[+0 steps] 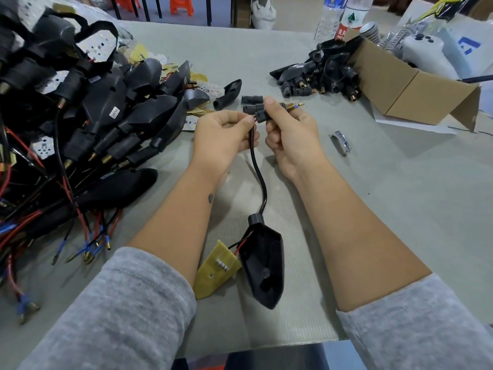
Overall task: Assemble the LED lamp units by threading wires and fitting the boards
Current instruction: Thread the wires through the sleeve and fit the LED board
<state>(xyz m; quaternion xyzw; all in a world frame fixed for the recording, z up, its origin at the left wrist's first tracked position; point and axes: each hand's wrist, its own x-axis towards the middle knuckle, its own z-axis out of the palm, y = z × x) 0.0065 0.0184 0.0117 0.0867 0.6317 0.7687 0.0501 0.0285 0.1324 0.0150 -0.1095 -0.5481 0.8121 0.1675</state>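
Head view, looking down on a grey table [373, 182]. The left hand [222, 137] pinches the black cable [257, 169] between thumb and forefinger just where it enters a black sleeve [262, 116]. The right hand [290, 137] curls its fingers round that sleeve, thumb on top; beyond the fingers a threaded brass stud [289, 105] sticks out, with a blue-collared wire terminal [298, 104] at its tip. The cable runs back toward the person in a slack S-curve between the two forearms and ends at the round neck of a black lamp housing [264, 265], which lies on the table near its front edge. A red and a black lead come out of the housing's mouth to a yellow LED board [213, 271] — it lies just beside the housing, to its left, not seated in it. Two more black sleeves [252, 100] lie on the table just behind the hands. At far left sits a heap of wired lamp units [80, 108] with red and black leads trailing forward. At upper right a pile of loose black parts [322, 76] rests against an open cardboard box [416, 86] — plastic bottles [344, 14] stand behind it. A small metallic object [341, 141] lies alone to the right of the hands
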